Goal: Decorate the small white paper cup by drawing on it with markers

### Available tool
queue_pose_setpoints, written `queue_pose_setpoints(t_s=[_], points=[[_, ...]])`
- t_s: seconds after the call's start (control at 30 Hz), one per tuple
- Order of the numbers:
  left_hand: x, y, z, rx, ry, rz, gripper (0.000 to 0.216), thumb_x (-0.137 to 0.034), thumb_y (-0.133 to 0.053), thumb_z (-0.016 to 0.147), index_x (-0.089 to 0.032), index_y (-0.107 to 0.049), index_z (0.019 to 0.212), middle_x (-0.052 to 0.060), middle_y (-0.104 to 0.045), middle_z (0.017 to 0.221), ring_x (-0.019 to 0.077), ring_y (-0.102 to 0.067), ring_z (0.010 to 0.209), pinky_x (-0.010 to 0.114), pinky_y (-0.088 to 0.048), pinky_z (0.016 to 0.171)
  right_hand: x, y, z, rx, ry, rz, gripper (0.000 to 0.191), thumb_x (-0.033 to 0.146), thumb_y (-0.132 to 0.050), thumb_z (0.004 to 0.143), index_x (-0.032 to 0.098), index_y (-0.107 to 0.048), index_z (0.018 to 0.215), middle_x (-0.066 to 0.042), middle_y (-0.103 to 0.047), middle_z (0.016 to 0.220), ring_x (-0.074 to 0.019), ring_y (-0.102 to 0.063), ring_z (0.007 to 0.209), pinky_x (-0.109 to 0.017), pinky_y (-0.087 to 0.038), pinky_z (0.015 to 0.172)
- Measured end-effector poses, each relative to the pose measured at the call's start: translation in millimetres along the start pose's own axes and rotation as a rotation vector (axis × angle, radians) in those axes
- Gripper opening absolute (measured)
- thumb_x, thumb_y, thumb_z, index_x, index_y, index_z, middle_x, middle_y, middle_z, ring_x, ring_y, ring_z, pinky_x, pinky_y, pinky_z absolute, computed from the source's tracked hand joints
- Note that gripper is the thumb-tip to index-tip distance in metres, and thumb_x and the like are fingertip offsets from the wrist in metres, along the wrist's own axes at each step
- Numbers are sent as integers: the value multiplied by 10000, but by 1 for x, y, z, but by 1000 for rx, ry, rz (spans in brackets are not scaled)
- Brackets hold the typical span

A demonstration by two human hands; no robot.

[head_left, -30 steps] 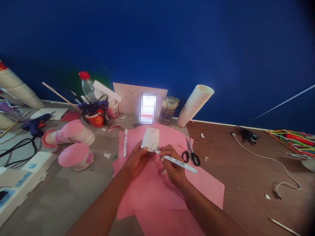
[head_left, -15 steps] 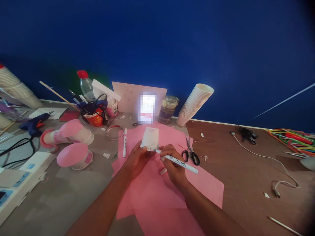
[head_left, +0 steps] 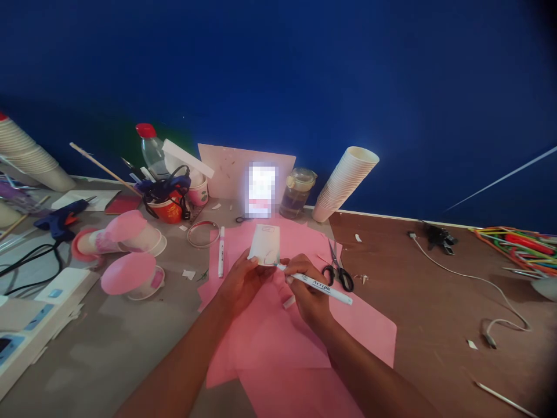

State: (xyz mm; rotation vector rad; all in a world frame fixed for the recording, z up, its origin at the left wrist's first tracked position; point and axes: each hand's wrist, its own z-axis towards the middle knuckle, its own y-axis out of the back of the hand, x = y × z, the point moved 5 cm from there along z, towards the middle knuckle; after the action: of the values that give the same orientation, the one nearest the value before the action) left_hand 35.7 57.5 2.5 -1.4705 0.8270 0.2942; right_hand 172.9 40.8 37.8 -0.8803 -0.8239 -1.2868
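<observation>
Between my hands is a white paper cup [head_left: 264,244] with a small outlined drawing and a thin curved line on its side. My left hand [head_left: 242,281] grips the cup from below, thumb on its near edge. A white acrylic marker [head_left: 322,284] is pinched in my right hand [head_left: 308,290], its tip at the cup's lower right edge. Pink paper sheets [head_left: 278,348] lie beneath both hands. To the right rest black-handled scissors [head_left: 337,273]. A second white marker [head_left: 221,252] lies on the paper to the left.
A stack of paper cups [head_left: 346,183] and a lidded jar [head_left: 297,193] stand at the back beside a bright blurred screen [head_left: 261,188]. On the left are cups with pink paper discs [head_left: 128,273], a blue glue gun [head_left: 63,219] and a power strip [head_left: 47,313]. A white cable [head_left: 465,273] lies right.
The marker tip has shifted slightly right along the cup's lower edge, and the cup has turned a little. The rest of the table looks the same.
</observation>
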Motion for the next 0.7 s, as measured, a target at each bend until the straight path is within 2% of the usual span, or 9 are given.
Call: queue_pose_setpoints(t_s=[0.2,0.33,0.4,0.57,0.7], points=[[0,0,1,5,5,17,201,-313,-629,851,-179,-655,999,80,-683,1032,211,-625,970,353,-480,861,-1,0,1,-2,-26,-37,230,81,-561,789,272,-690,798,13,-547,746,-165,-569,782,-416,-492,879],[1,2,1,-19,10,-20,199,-300,-663,829,-189,-665,994,67,-696,1016,196,-635,959,341,-484,867,-5,5,-1,-79,-51,-46,205,98,-555,788,263,-676,801,3,-534,762,-168,-556,761,-398,-511,811],[1,2,1,-20,13,-26,204,-304,-667,826,-191,-671,996,63,-699,1010,189,-637,947,337,-483,873,-6,7,-1,-99,-33,-23,189,109,-555,797,262,-667,806,3,-527,750,-168,-545,746,-418,-514,837],[0,0,0,-5,12,-4,216,-315,-638,842,-185,-672,1013,85,-697,1044,228,-623,1033,371,-465,920,-5,3,-2,-35,10,41,224,99,-551,809,281,-679,832,10,-515,733,-162,-529,737,-466,-502,920],[0,1,0,2,11,-7,198,-311,-638,839,-182,-670,986,85,-696,1038,233,-626,1029,384,-462,929,-1,1,0,-20,8,20,222,96,-561,798,280,-683,812,17,-515,719,-157,-528,719,-474,-496,940]])
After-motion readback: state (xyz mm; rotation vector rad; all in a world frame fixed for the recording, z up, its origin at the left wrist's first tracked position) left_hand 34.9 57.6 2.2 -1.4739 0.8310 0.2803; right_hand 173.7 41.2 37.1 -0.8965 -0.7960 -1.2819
